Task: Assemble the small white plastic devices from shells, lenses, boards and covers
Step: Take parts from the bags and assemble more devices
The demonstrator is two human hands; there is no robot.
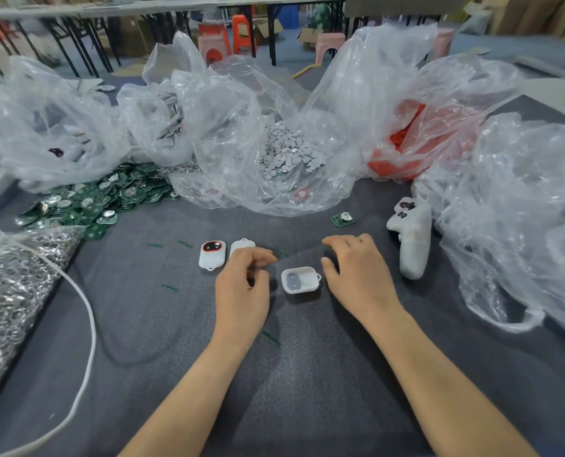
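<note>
Apparently one device (211, 254) is finished, lying just left of the curled fingers of the left hand (243, 285); whether they pinch anything, I cannot tell. An open shell (301, 280) sits between both hands, board and cover still missing. The right hand (356, 272) rests relaxed on the table (175, 357), holding nothing.
</note>
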